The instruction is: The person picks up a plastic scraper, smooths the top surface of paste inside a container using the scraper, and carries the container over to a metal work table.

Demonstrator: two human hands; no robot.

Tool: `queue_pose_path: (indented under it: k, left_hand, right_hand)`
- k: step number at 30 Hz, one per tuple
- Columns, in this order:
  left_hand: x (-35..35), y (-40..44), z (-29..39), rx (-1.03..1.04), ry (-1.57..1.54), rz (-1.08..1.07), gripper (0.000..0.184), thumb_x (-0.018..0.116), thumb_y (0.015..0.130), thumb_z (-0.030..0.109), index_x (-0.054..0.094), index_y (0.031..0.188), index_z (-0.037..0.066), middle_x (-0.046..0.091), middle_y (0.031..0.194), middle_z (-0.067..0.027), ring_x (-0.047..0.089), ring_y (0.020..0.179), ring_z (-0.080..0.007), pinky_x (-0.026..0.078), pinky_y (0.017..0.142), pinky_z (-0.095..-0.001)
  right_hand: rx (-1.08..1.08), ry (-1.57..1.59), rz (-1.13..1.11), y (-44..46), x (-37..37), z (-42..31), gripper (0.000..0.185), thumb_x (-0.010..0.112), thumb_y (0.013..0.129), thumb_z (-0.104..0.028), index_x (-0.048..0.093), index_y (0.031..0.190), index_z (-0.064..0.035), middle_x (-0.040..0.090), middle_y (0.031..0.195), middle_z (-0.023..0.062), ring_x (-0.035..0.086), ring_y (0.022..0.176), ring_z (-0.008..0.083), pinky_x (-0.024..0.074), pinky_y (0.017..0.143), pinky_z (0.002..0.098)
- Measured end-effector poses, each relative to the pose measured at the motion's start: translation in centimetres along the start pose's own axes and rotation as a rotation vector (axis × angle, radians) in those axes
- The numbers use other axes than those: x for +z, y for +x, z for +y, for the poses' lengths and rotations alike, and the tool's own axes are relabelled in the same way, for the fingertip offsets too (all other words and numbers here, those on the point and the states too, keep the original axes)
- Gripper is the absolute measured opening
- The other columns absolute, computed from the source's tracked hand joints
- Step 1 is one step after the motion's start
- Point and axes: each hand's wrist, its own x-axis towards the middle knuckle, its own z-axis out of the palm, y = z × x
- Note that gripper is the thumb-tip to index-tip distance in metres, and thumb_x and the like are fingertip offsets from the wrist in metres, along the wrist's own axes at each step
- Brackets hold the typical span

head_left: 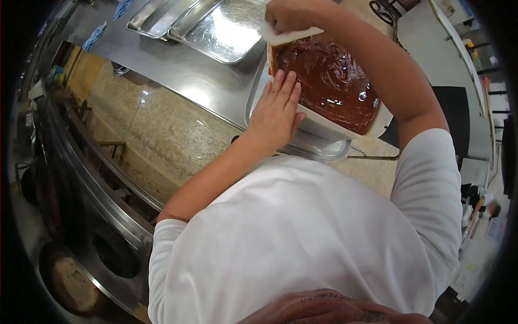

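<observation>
right hand [291, 15] clenches what seems a white cloth [290, 37]; left hand [274, 114] lies open against the brown-filled tub [325, 127].

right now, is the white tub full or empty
Not empty: glossy brown sauce spreads across the white tub from wall to wall; how deep it is, I cannot tell.

No text, label, brand, number or sign can be read anywhere in the view; the pale sheet [497, 227] at the far right bears marks too small and blurred to make out.
</observation>
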Motion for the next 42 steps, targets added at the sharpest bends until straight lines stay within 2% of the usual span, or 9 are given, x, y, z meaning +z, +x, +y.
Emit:
queue_pose_path:
  k: [6,11,16,19,23,25,29,38,42]
  left_hand:
    - [-0.5,0.2,-0.1,-0.002,0.000,-0.039,0.066,0.073,0.084,0.018,0.046,0.138,-0.009,0.040,0.150,-0.0308,0.037,0.139,-0.0502,0.034,0.113,-0.0574]
    - [-2.1,-1.7,-0.1,-0.021,0.008,0.116,0.057,0.071,0.085,0.015,0.051,0.133,-0.010,0.047,0.144,-0.0304,0.043,0.135,-0.0505,0.037,0.110,-0.0564]
    - [-0.5,-2.0,-2.3,-0.363,-0.019,0.136,0.055,0.066,0.091,0.022,0.052,0.130,-0.013,0.056,0.132,-0.0318,0.051,0.127,-0.0482,0.041,0.107,-0.0483]
    - [-0.5,-1.6,-2.5,-0.526,-0.167,0.020,0.059,0.064,0.095,0.031,0.051,0.130,-0.015,0.055,0.134,-0.0315,0.053,0.128,-0.0435,0.042,0.107,-0.0442]
    - [-1.3,0.4,-1.2,-0.662,-0.446,-0.068,0.062,0.059,0.095,0.045,0.058,0.124,-0.009,0.058,0.124,-0.0331,0.049,0.124,-0.0498,0.034,0.111,-0.0493]
    - [-0.1,0.9,-2.3,-0.525,-0.600,-0.073,0.051,0.055,0.102,0.034,0.051,0.138,-0.002,0.057,0.137,-0.0195,0.051,0.129,-0.0314,0.038,0.109,-0.0378]
    - [1.6,1.0,-2.4,-0.483,-0.487,0.022,0.049,0.053,0.103,0.032,0.047,0.142,0.003,0.053,0.141,-0.0170,0.050,0.130,-0.0312,0.036,0.110,-0.0363]
    - [2.9,0.7,-2.8,-0.450,-0.188,0.131,0.067,0.055,0.101,0.038,0.036,0.147,-0.006,0.036,0.153,-0.0278,0.034,0.142,-0.0463,0.030,0.115,-0.0431]
    - [0.5,1.7,-1.5,-0.373,0.043,0.017,0.080,0.055,0.098,0.050,0.034,0.149,-0.008,0.029,0.157,-0.0297,0.018,0.147,-0.0520,0.021,0.115,-0.0604]
  right_hand:
    - [0.152,0.014,0.041,-2.2,-1.4,-0.6,0.019,0.064,0.074,-0.018,0.074,0.074,-0.0013,0.069,0.076,0.0237,0.067,0.067,0.0391,0.0535,0.064,0.0475]
    - [-0.038,0.084,0.080,-5.3,-1.5,-3.1,0.019,0.063,0.076,-0.016,0.073,0.072,-0.0008,0.069,0.075,0.0227,0.067,0.067,0.0391,0.0528,0.062,0.0481]
    - [0.174,0.111,0.219,-4.5,-0.9,-2.1,0.018,0.062,0.077,-0.014,0.073,0.072,-0.0012,0.068,0.072,0.0224,0.067,0.066,0.0383,0.0524,0.061,0.0480]
    - [0.015,0.200,0.048,-5.2,-1.1,-4.8,0.017,0.063,0.077,-0.015,0.073,0.074,-0.0010,0.068,0.073,0.0226,0.067,0.066,0.0382,0.0521,0.062,0.0486]
    - [0.159,0.210,0.030,-9.3,-4.9,-7.3,0.017,0.065,0.076,-0.015,0.074,0.078,-0.0007,0.069,0.078,0.0226,0.068,0.071,0.0386,0.0531,0.066,0.0475]
    - [0.148,0.188,0.076,-9.6,-5.0,-5.9,0.018,0.065,0.077,-0.016,0.073,0.078,-0.0002,0.069,0.079,0.0229,0.068,0.072,0.0389,0.0534,0.068,0.0472]
    - [0.205,0.207,0.098,-10.8,-5.5,-5.6,0.022,0.065,0.078,-0.020,0.073,0.085,-0.0003,0.070,0.082,0.0231,0.067,0.076,0.0396,0.0535,0.074,0.0470]
    - [0.199,0.459,0.287,-12.7,-2.1,-4.2,0.022,0.067,0.078,-0.020,0.074,0.090,-0.0029,0.070,0.085,0.0211,0.067,0.077,0.0382,0.0525,0.074,0.0456]
    - [0.305,0.412,0.208,-13.8,-1.9,-4.6,0.020,0.066,0.078,-0.018,0.075,0.088,-0.0032,0.071,0.085,0.0208,0.067,0.078,0.0376,0.0522,0.075,0.0451]
